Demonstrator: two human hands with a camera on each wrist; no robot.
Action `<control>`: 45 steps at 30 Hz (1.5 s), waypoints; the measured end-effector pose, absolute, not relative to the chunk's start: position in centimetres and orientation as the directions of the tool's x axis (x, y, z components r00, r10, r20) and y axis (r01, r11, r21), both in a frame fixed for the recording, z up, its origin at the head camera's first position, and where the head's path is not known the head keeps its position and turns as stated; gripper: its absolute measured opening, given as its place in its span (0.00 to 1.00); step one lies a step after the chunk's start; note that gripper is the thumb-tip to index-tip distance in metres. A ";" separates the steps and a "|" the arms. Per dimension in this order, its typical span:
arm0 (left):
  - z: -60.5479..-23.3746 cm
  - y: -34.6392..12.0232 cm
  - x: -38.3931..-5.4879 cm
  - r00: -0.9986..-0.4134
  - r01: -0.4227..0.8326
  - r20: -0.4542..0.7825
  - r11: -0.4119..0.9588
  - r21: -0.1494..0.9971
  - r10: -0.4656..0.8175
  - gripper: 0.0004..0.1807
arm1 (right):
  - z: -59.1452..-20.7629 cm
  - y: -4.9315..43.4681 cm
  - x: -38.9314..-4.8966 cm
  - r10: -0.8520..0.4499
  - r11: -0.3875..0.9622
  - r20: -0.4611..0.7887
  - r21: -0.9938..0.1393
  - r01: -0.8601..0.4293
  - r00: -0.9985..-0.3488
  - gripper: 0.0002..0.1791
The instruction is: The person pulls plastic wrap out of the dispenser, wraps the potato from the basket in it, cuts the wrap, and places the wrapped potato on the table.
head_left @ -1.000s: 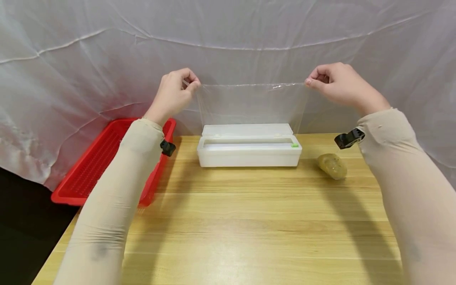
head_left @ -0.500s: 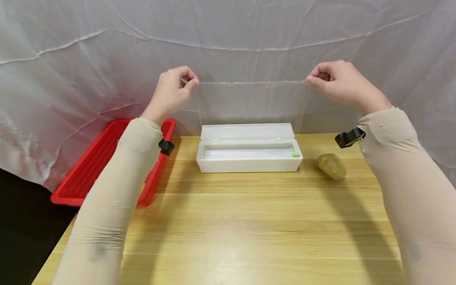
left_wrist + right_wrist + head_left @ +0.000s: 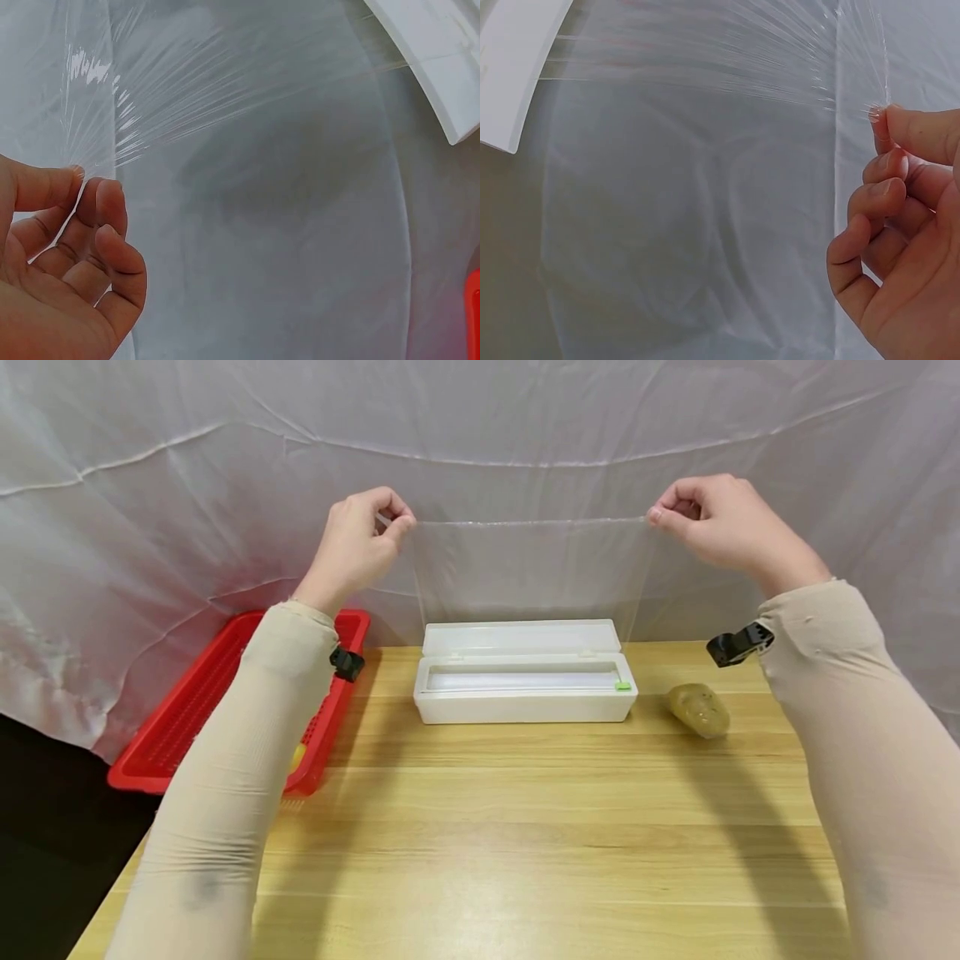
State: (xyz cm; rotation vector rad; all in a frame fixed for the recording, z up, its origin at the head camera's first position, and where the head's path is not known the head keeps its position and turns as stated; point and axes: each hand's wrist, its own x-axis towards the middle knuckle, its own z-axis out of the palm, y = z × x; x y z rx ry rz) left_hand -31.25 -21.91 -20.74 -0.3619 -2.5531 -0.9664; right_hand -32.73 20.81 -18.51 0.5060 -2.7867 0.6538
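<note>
A clear sheet of plastic wrap stretches upright above a white wrap dispenser box, whose lid stands open at the back. My left hand pinches one upper corner of the sheet between thumb and index finger. At the opposite corner, my right hand does the same. Creases fan out from the pinched film in the left wrist view, and likewise from the film in the right wrist view. The sheet's lower end runs down to the dispenser. A small green tab sits at the box's right end.
A potato lies on the wooden table, right of the dispenser. At the left stands a red basket, partly behind my left forearm, with something yellow inside. A grey-white cloth hangs behind the table.
Both hands have risen a little and drawn slightly apart, pulling the film higher. Between the first and second frames the dispenser shifted or tipped toward me; since then it has stayed put.
</note>
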 end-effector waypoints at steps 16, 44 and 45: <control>-19.8 -21.6 -31.2 -0.843 0.420 0.533 0.706 0.570 0.071 0.09 | -17.9 20.5 -32.5 -0.210 0.810 0.371 -0.453 -0.374 -0.905 0.20; -18.0 -21.6 -30.6 -0.820 0.441 0.570 0.694 0.569 0.053 0.09 | -16.2 20.0 -31.6 -0.135 0.781 0.449 -0.500 -0.373 -0.883 0.07; -18.0 -21.6 -30.5 -0.817 0.443 0.574 0.695 0.567 0.053 0.09 | -16.1 20.0 -31.5 -0.132 0.782 0.453 -0.498 -0.374 -0.881 0.07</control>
